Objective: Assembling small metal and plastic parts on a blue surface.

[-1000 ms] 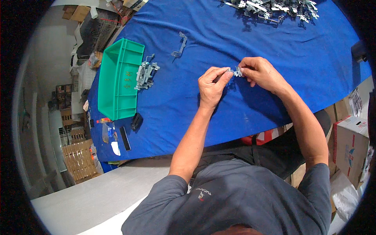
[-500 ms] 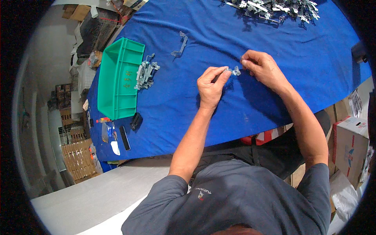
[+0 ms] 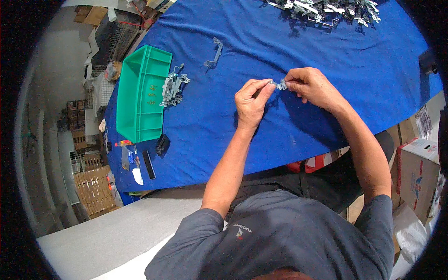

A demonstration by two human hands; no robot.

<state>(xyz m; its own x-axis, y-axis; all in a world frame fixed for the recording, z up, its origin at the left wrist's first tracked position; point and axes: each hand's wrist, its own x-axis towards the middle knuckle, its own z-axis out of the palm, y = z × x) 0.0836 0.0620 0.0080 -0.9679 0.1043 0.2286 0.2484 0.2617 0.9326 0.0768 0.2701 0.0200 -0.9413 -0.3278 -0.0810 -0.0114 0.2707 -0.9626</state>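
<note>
Between thumb and fingers, my left hand [image 3: 251,103] pinches a small shiny metal bracket [image 3: 281,85] above the blue cloth. Its free end sticks out to the right. There my right hand [image 3: 313,87] is closed, with thumb and forefinger pinched at that end; whether a tiny part is also between them is hidden. One loose metal bracket [image 3: 214,55] lies on the cloth, farther away and to the left. Several similar brackets [image 3: 174,88] are piled against the right side of a green plastic bin [image 3: 140,126].
A large heap of metal brackets [image 3: 331,11] lies at the far edge. Small brass-coloured pieces [image 3: 152,94] sit in the bin. A dark phone-like slab [image 3: 149,164] and a black object [image 3: 162,145] lie near the table's left edge. A cardboard box [image 3: 416,172] stands at the right.
My right hand has moved slightly left, and its fingertips now meet the free end of the bracket. The left hand keeps its hold in nearly the same place.
</note>
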